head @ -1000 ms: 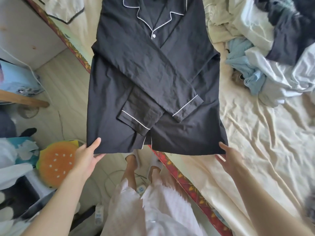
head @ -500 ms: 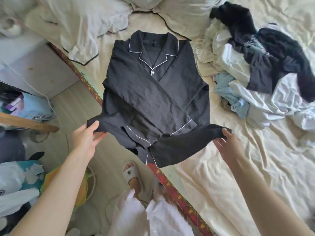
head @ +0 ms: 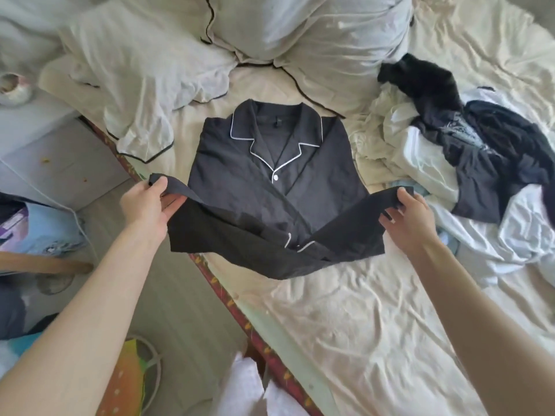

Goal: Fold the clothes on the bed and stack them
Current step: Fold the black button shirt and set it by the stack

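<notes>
Pinching the black pajama shirt (head: 270, 187) hem corners, left hand (head: 147, 205) and right hand (head: 405, 219) should carry it level toward the collar, frame center, edges matched.

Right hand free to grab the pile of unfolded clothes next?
Probably not yet. The right hand grips the black shirt's hem corner, as the left hand does. The clothes pile lies close beside it, nothing between.

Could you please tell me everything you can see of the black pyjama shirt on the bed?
The black pyjama shirt looks like thin woven cloth with white piping on its notched collar and cuffs, and one white button. It lies front-up on the cream sheet, collar towards the pillows, sleeves crossed over the front. The left hand and right hand each pinch a hem corner, lifting it.
</notes>
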A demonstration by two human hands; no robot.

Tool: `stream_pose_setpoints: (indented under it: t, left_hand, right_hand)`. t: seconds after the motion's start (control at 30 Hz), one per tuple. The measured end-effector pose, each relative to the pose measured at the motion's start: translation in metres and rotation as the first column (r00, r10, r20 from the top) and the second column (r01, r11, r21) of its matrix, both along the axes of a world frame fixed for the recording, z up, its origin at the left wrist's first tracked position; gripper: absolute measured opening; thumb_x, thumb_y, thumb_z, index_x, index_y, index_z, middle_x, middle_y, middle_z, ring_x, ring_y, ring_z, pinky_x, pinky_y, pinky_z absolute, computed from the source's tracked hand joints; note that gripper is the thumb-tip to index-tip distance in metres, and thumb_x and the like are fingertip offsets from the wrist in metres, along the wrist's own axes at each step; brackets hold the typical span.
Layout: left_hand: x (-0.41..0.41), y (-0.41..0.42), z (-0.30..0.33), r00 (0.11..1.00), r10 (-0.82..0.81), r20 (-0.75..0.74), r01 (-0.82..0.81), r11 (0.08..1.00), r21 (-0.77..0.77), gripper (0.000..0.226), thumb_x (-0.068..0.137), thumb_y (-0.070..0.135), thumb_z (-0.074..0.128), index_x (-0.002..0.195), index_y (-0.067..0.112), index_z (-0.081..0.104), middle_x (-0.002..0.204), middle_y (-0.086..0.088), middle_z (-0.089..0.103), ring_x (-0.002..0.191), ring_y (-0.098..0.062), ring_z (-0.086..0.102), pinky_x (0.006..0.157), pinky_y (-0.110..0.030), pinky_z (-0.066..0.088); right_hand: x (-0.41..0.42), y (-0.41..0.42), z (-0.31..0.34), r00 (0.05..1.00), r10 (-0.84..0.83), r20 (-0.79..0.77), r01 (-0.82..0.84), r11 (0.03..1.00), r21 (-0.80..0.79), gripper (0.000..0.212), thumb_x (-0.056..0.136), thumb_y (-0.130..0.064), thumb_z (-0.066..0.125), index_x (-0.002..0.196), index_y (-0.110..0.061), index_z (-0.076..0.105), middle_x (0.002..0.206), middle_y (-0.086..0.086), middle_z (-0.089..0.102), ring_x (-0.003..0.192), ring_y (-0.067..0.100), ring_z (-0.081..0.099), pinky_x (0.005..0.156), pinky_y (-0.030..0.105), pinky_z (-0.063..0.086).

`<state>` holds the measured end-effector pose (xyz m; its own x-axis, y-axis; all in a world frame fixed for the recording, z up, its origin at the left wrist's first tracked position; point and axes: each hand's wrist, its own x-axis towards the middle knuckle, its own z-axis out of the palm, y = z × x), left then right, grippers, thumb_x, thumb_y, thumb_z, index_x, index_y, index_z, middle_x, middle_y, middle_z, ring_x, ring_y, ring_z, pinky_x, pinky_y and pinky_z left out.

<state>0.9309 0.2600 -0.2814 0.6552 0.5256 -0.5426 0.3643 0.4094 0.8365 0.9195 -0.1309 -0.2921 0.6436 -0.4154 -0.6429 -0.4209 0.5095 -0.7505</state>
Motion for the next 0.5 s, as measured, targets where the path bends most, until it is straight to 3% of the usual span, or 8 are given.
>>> stream_pose_setpoints:
  t: [0.17, 0.37, 0.5]
  left_hand:
    - [0.086, 0.008, -0.010, 1.000, 0.004, 0.022, -0.003, 0.999, -0.033, 0.019, 0.096, 0.006, 0.051, 0.115, 0.007, 0.055, 0.101, -0.009, 0.064, 0.088, -0.020, 0.068, 0.074, -0.031, 0.058]
    - [0.182, 0.015, -0.041, 1.000, 0.009, 0.019, -0.009, 0.999, -0.039, 0.015, 0.098, 0.007, 0.047, 0.113, 0.007, 0.050, 0.096, -0.008, 0.059, 0.083, -0.017, 0.065, 0.074, -0.028, 0.058]
    - [0.224, 0.019, -0.056, 1.000, 0.029, 0.002, -0.029, 0.999, -0.036, 0.013, 0.098, 0.005, 0.047, 0.110, 0.007, 0.052, 0.094, -0.008, 0.060, 0.081, -0.018, 0.065, 0.073, -0.028, 0.058]
  right_hand:
    - [0.085, 0.006, -0.006, 1.000, -0.011, 0.023, 0.011, 1.000, -0.019, 0.022, 0.100, -0.020, 0.046, 0.078, -0.021, 0.041, 0.079, -0.005, 0.047, 0.067, 0.010, 0.047, 0.072, 0.027, 0.046]
    - [0.175, -0.001, -0.033, 0.993, -0.089, 0.075, 0.089, 0.996, 0.009, 0.008, 0.102, -0.018, 0.042, 0.106, -0.021, 0.047, 0.108, 0.000, 0.056, 0.093, 0.016, 0.061, 0.080, 0.034, 0.052]
    - [0.211, -0.009, -0.043, 0.985, -0.149, 0.084, 0.147, 0.989, 0.033, 0.011, 0.101, -0.016, 0.042, 0.098, -0.023, 0.050, 0.112, 0.004, 0.056, 0.096, 0.020, 0.063, 0.068, 0.034, 0.055]
